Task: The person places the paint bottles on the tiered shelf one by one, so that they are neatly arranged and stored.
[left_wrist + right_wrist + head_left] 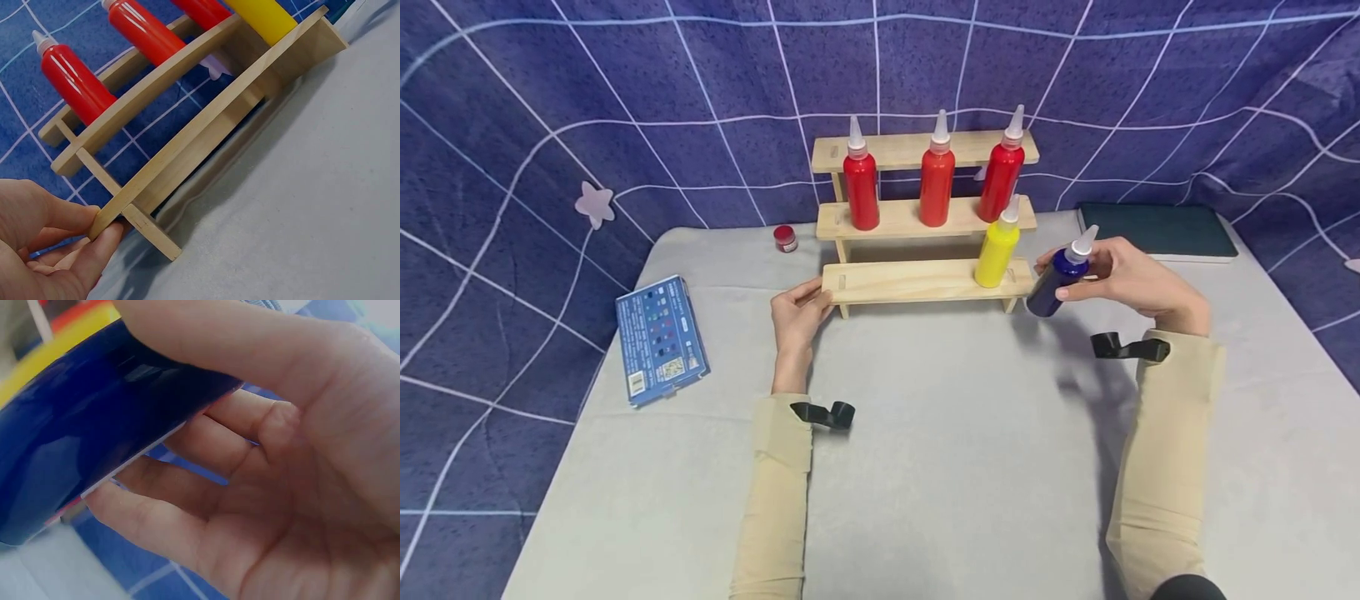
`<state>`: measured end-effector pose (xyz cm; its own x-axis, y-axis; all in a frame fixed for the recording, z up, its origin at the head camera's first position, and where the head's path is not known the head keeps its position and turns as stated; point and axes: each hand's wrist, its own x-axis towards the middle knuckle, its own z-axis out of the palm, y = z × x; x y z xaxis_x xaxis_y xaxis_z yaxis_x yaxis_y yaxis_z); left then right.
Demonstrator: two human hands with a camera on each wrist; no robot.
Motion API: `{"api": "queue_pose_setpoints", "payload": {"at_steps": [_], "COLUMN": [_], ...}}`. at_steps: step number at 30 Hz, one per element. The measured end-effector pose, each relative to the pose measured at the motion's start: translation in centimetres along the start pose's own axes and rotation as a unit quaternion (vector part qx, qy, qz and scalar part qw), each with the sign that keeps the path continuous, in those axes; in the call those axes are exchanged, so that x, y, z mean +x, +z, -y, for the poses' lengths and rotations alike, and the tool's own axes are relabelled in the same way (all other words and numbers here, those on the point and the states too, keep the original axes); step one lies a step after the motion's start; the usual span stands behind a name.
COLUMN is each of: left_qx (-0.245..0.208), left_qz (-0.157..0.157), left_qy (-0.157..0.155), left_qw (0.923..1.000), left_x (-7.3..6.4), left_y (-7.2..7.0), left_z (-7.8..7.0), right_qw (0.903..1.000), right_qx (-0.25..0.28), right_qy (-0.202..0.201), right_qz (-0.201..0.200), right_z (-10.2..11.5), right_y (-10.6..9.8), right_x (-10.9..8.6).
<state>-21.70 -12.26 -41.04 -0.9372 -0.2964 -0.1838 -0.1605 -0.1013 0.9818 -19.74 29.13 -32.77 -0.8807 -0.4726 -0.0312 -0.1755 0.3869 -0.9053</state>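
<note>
My right hand (1138, 279) grips a dark blue squeeze bottle (1060, 277) with a white nozzle, tilted, just off the right end of a three-tier wooden rack (902, 282). Thumb and fingers lie on opposite sides of the blue bottle (106, 425) in the right wrist view. With thumb and fingers, my left hand (795, 321) pinches the left end of the rack's lowest shelf (181, 150). On that shelf's right end stands a yellow bottle (997, 250). Three red-toned bottles, left (861, 190), middle (937, 187) and right (1002, 179), stand on the middle shelf.
A small red-lidded jar (786, 238) sits left of the rack. Farther left lies a blue printed box (662, 340). A dark green book (1159, 231) lies at the back right. A blue patterned curtain (715, 100) hangs behind the grey-white tabletop (940, 442).
</note>
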Motion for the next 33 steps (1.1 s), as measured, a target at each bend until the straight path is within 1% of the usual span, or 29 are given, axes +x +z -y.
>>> {"api": "queue_pose_setpoints", "payload": {"at_steps": [3, 6, 10, 13, 15, 18, 21, 22, 25, 27, 29, 31, 33], "left_qx": [-0.002, -0.002, -0.002, -0.004, -0.014, -0.017, -0.016, -0.009, -0.006, -0.005, -0.007, -0.009, -0.010], "left_qz": [-0.001, -0.001, -0.002, -0.005, -0.008, -0.010, -0.007, -0.003, 0.004, 0.008, 0.010, 0.009, 0.008], "left_qy": [0.002, 0.002, 0.003, 0.010, 0.015, 0.019, 0.012, 0.006, 0.000, -0.001, -0.002, -0.004, -0.006], "left_qw": [1.0000, 1.0000, 1.0000, 0.9999, 0.9998, 0.9996, 0.9998, 0.9999, 1.0000, 1.0000, 0.9999, 0.9999, 0.9999], "left_x": [0.0, 0.1, 0.2, 0.1, 0.0, -0.2, -0.1, 0.0, 0.1, 0.0, -0.1, -0.1, -0.2], "left_y": [-0.1, -0.2, -0.3, -0.4, -0.5, -0.6, -0.6, -0.5, -0.3, -0.2, -0.1, -0.1, -0.3], "left_z": [0.0, 0.0, 0.0, 0.0, 0.0, -0.2, -0.3, -0.3, -0.3, -0.3, -0.3, -0.3, -0.3], "right_qw": [0.9998, 0.9996, 0.9999, 0.9997, 0.9993, 0.9981, 0.9956, 0.9947, 0.9922, 0.9904, 0.9891, 0.9889, 0.9894], "right_qx": [-0.003, 0.001, 0.009, 0.025, 0.036, 0.044, 0.050, 0.051, 0.054, 0.051, 0.047, 0.043, 0.041], "right_qy": [-0.010, -0.016, -0.002, 0.007, 0.007, 0.009, 0.020, 0.023, 0.021, 0.027, 0.031, 0.041, 0.043], "right_qz": [0.016, 0.022, 0.013, 0.002, -0.010, -0.042, -0.076, -0.086, -0.110, -0.126, -0.136, -0.136, -0.132], "right_z": [1.4, 2.6, 4.1, 5.0, 5.5, 5.9, 6.2, 6.2, 6.1, 6.1, 6.0, 6.2, 6.3], "right_y": [0.9, 2.0, 3.7, 5.0, 6.0, 7.5, 8.9, 9.2, 10.2, 10.6, 10.9, 11.2, 11.5], "right_x": [0.7, 1.4, 2.2, 3.1, 3.7, 4.8, 5.8, 6.1, 6.8, 7.2, 7.5, 8.0, 8.5]}}
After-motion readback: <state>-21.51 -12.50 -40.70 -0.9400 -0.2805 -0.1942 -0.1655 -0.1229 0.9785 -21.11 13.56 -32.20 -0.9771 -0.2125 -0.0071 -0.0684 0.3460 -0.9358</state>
